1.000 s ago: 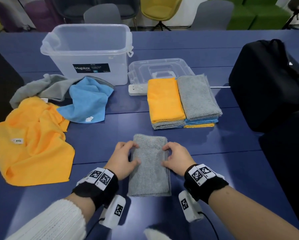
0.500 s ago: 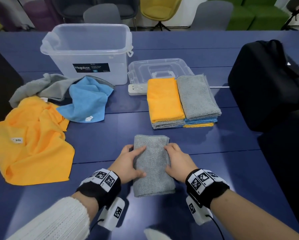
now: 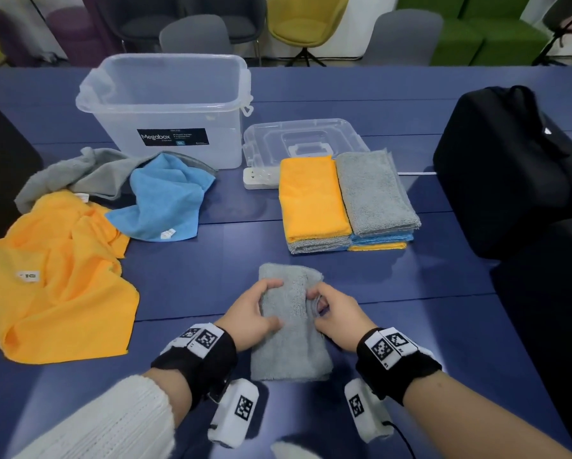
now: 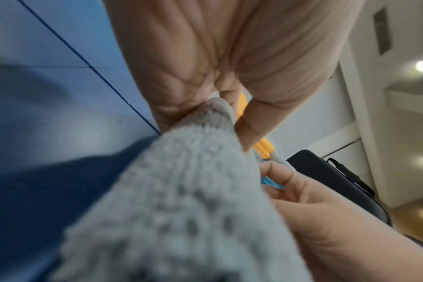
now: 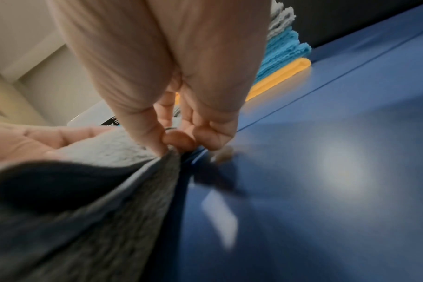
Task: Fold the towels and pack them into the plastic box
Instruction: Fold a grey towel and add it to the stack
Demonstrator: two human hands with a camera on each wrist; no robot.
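Observation:
A folded grey towel (image 3: 291,342) lies lengthwise on the blue table (image 3: 212,270) right in front of me. My left hand (image 3: 256,313) grips its left edge, thumb on top and fingers curled under; the left wrist view shows the grey towel (image 4: 181,190) pinched there. My right hand (image 3: 329,313) pinches the right edge of the grey towel (image 5: 114,152) between thumb and fingers. Two stacks of folded towels (image 3: 344,200), orange and grey on top, sit behind. The clear plastic box (image 3: 169,104) stands open at the back left.
Loose towels lie at the left: orange (image 3: 56,276), blue (image 3: 165,200) and grey (image 3: 79,173). The box lid (image 3: 304,140) rests behind the stacks on a white power strip (image 3: 255,177). A black bag (image 3: 509,167) fills the right side. Chairs stand beyond the table.
Both hands have shifted from resting on the towel's sides to gripping its edges, with the fingers curling in. The towel's sides are bunched slightly inward.

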